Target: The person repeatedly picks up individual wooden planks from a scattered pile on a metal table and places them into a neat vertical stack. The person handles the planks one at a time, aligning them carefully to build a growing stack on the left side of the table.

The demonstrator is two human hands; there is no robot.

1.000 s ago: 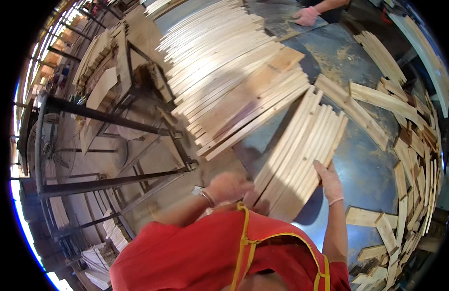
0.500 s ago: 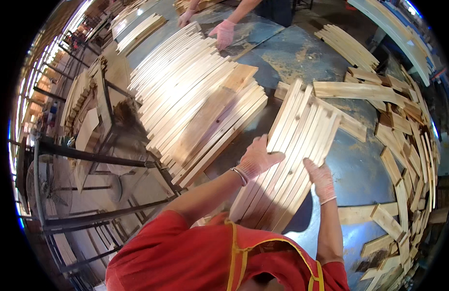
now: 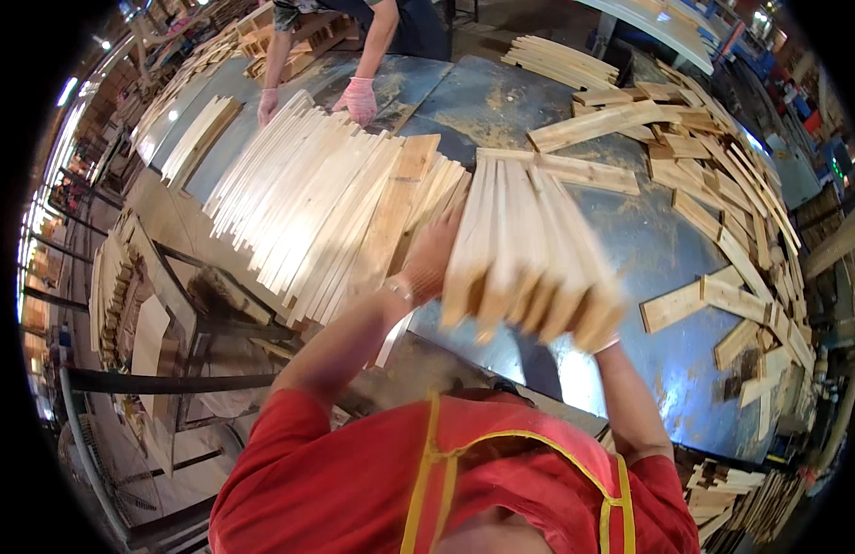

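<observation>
A bundle of several pale wooden strips (image 3: 529, 231) is held up in front of me, its near cut ends raised and blurred by motion. My left hand (image 3: 431, 254), in a knitted glove, presses along the bundle's left side. At the near right corner, my right hand (image 3: 612, 343) is almost wholly covered by the strips; only a bit of glove edge shows by the wrist. Left of the bundle lies a broad row of pale strips (image 3: 293, 189), and a wider brown board (image 3: 401, 194) rests on top of it.
A co-worker's gloved hands (image 3: 358, 100) touch the far end of the row. The blue-grey metal table (image 3: 621, 240) carries loose boards (image 3: 589, 125) and a heap of offcuts (image 3: 714, 198) on the right. Another strip stack (image 3: 561, 61) lies at the back. A metal frame (image 3: 169, 380) stands at left.
The bundle's near ends have swung up from beside my body, and its strips have fanned slightly. Both hands moved with it. The whole view has shifted, with the row now farther left.
</observation>
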